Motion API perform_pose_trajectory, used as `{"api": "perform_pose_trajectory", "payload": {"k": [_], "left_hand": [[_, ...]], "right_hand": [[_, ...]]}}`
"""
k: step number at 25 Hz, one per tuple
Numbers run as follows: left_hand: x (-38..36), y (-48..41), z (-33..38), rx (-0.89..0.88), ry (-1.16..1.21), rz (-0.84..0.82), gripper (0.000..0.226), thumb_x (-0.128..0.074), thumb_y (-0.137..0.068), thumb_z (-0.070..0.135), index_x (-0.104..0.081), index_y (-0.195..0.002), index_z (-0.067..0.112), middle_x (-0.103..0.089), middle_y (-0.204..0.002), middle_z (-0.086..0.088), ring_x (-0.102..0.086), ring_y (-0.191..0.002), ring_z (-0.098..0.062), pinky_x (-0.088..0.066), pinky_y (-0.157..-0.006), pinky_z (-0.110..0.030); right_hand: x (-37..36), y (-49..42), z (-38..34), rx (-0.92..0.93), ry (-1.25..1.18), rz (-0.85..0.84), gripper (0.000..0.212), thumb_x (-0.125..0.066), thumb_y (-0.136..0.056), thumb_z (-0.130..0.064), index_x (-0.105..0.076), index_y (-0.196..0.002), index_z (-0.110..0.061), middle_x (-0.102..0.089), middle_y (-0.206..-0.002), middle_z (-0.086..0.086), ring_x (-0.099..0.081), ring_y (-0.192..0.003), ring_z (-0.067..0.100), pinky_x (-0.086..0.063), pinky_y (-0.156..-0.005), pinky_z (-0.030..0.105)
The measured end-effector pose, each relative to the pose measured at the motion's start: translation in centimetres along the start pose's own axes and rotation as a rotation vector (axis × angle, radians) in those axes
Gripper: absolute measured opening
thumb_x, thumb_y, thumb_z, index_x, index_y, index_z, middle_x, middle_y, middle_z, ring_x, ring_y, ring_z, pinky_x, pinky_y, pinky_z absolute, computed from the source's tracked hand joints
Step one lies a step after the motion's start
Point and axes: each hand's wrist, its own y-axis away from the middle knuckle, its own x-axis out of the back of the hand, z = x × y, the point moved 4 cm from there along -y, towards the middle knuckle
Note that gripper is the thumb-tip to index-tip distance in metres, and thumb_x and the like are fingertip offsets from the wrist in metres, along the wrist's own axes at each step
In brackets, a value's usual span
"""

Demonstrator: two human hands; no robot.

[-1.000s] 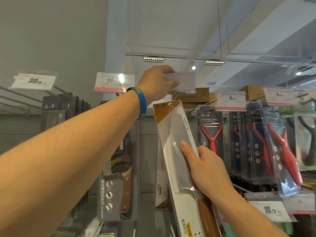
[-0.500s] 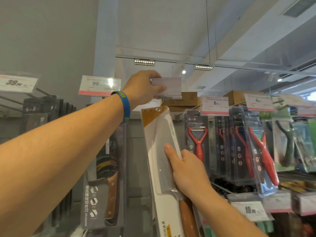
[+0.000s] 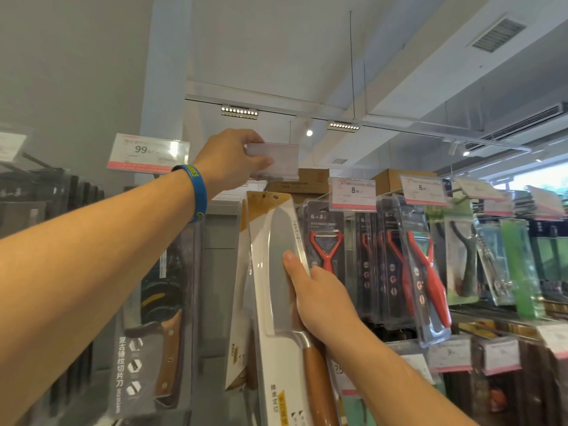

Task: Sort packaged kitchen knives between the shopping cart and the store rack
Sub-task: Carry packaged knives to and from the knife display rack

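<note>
My right hand point(image 3: 319, 298) grips a packaged cleaver point(image 3: 276, 272), a steel blade with a wooden handle on a white and orange card. The pack stands nearly upright against the store rack, its hang hole near the top just under a clear price tag holder point(image 3: 276, 159). My left hand point(image 3: 229, 161), with a blue wristband, pinches that tag holder and lifts it. Another white pack hangs right behind the held one. The shopping cart is out of sight.
A dark packaged cleaver with a wooden handle point(image 3: 153, 333) hangs to the left under a 99 price tag point(image 3: 147, 152). Packs of red peelers point(image 3: 325, 247) and more utensils hang to the right. Cardboard boxes point(image 3: 310, 179) sit on top of the rack.
The view has shifted slightly, and the pack has edged a little higher toward the tag holder. Both hands keep their grips.
</note>
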Motion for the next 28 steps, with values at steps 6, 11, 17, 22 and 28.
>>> {"api": "perform_pose_trajectory", "payload": {"k": [6,11,17,22,28], "left_hand": [[-0.1,0.2,-0.2,-0.011,-0.029,0.012,0.024,-0.067,-0.091,0.039,-0.062,-0.114,0.031,-0.064,-0.099,0.002,-0.06,-0.081,-0.016,-0.055,-0.076,-0.031],[-0.2,0.0,-0.3,-0.01,-0.036,0.006,0.02,-0.065,-0.093,0.039,-0.06,-0.112,0.033,-0.063,-0.099,0.003,-0.057,-0.078,-0.008,-0.047,-0.063,-0.021],[-0.2,0.1,-0.5,0.006,-0.026,0.008,0.023,-0.065,-0.093,0.041,-0.059,-0.114,0.034,-0.064,-0.098,0.002,-0.056,-0.078,-0.004,-0.051,-0.067,-0.026],[-0.4,0.2,-0.7,-0.017,0.0,0.01,0.028,-0.064,-0.094,0.04,-0.06,-0.119,0.029,-0.061,-0.1,0.004,-0.057,-0.078,-0.008,-0.045,-0.061,-0.017],[-0.5,-0.2,-0.6,-0.02,0.017,0.004,0.018,-0.065,-0.093,0.039,-0.054,-0.108,0.037,-0.061,-0.099,0.006,-0.054,-0.076,0.001,-0.046,-0.062,-0.017]], "right_hand": [[0.5,0.1,-0.7,0.003,0.034,0.029,0.058,-0.037,-0.097,-0.072,-0.062,-0.102,-0.021,-0.066,-0.095,-0.006,-0.062,-0.083,0.007,-0.046,-0.063,0.021],[0.0,0.5,-0.9,0.009,0.099,0.019,0.06,-0.035,-0.095,-0.076,-0.059,-0.103,-0.021,-0.064,-0.1,-0.004,-0.062,-0.089,0.011,-0.05,-0.073,0.029],[-0.7,0.3,-0.8,0.009,0.189,0.037,0.067,-0.034,-0.094,-0.078,-0.059,-0.116,-0.02,-0.065,-0.108,-0.003,-0.064,-0.097,0.015,-0.055,-0.082,0.034],[-0.3,0.6,0.9,-0.17,-0.018,0.042,0.06,-0.031,-0.097,-0.073,-0.061,-0.104,-0.021,-0.065,-0.096,-0.007,-0.061,-0.082,0.004,-0.04,-0.057,0.017],[-0.8,0.5,-0.3,0.002,0.073,0.074,0.064,-0.033,-0.096,-0.075,-0.06,-0.105,-0.019,-0.065,-0.099,-0.003,-0.063,-0.09,0.013,-0.053,-0.078,0.033]]}}
